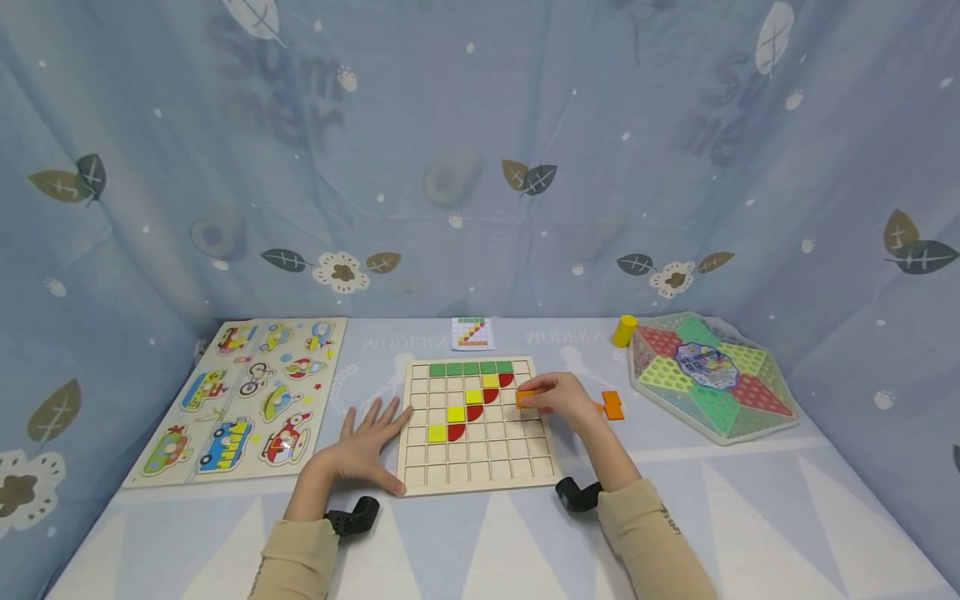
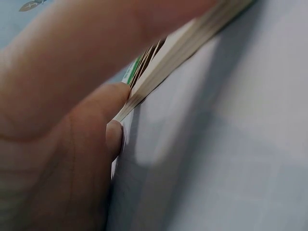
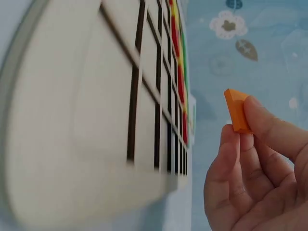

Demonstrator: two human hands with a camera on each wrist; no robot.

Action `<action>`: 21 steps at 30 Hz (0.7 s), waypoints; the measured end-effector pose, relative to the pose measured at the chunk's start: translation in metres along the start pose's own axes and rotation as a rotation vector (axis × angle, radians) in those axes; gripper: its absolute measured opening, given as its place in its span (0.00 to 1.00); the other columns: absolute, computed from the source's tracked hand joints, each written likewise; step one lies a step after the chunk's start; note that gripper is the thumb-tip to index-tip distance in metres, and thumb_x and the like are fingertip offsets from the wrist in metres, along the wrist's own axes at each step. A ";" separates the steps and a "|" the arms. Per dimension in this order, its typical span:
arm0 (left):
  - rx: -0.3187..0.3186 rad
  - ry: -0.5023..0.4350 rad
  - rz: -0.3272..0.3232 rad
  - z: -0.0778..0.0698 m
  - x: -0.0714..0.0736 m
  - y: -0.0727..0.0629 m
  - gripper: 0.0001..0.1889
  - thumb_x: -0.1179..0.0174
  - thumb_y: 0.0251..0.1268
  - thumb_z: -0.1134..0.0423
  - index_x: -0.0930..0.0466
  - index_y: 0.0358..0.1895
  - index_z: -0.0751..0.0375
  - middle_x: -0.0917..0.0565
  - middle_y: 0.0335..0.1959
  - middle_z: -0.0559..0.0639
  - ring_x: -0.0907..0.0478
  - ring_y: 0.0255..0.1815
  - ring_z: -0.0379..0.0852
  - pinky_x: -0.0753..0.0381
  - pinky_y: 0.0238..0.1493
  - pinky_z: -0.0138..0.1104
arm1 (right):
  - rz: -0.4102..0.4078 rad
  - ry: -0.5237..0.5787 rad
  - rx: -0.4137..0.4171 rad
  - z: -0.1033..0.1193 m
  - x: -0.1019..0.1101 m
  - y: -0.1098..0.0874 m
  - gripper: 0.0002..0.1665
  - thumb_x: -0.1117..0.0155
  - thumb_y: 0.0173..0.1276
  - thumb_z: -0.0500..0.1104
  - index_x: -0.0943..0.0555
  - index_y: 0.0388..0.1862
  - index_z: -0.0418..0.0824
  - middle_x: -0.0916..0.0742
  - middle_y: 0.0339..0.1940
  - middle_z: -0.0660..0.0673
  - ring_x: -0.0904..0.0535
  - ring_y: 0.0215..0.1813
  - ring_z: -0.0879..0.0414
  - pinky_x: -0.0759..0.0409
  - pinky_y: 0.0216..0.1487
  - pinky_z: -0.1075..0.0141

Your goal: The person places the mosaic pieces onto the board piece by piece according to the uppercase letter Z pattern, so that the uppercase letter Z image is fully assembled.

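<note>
A wooden grid board (image 1: 480, 477) lies in front of me, with a row of green square tiles (image 1: 471, 368) near its far edge. Yellow squares (image 1: 456, 413) and red quarter-round tiles (image 1: 474, 412) run diagonally across it. My left hand (image 1: 358, 454) rests at the board's left edge, fingers spread, with thumb and fingertips against the rim. Between thumb and fingers, my right hand (image 1: 562, 398) pinches an orange square tile (image 3: 236, 111) over the board's right side. More orange tiles (image 1: 612, 406) lie on the table just right of that hand.
Behind the board is a small printed pattern card (image 1: 472, 333). A picture puzzle board (image 1: 251, 392) lies at the left. To the right stand a yellow cylinder (image 1: 624, 331) and a wrapped hexagonal game board (image 1: 708, 375). A patterned curtain (image 1: 450, 125) hangs along the back.
</note>
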State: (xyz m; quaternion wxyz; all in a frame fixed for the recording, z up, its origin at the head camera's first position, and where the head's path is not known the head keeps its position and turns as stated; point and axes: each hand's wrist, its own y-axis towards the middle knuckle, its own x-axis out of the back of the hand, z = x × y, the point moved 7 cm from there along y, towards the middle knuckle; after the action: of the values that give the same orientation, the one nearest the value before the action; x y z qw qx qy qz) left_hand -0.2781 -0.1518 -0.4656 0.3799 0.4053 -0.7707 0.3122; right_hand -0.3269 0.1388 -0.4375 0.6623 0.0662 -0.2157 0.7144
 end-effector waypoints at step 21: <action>-0.017 0.003 -0.002 0.000 0.000 -0.001 0.64 0.28 0.30 0.38 0.53 0.73 0.61 0.59 0.73 0.65 0.71 0.72 0.67 0.78 0.63 0.62 | 0.236 -0.312 0.234 0.043 -0.123 -0.026 0.08 0.25 0.48 0.39 0.18 0.20 0.44 0.18 0.16 0.51 0.27 0.20 0.60 0.31 0.23 0.70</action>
State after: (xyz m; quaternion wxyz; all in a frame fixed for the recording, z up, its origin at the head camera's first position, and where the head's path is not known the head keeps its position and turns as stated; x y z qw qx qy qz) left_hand -0.2772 -0.1520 -0.4653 0.3849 0.4022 -0.7723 0.3060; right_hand -0.2954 0.0101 -0.4398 0.5207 0.2264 -0.2374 0.7882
